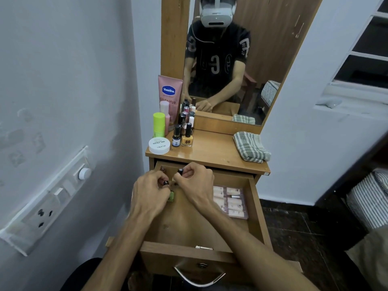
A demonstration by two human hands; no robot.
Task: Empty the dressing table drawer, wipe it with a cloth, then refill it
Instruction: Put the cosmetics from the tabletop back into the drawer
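Observation:
The wooden drawer of the dressing table is pulled out toward me. My left hand is closed on small nail polish bottles; a black cap and a green bottle show under its fingers. My right hand grips another small bottle with a black cap at the drawer's back left. A clear packet of beige sachets lies along the drawer's right side. A folded green-checked cloth rests on the table top at the right.
On the table top at the left stand a pink Vaseline tube, a lime-green stick, a white round jar and several nail polish bottles. A mirror rises behind. A wall switch panel is at the left.

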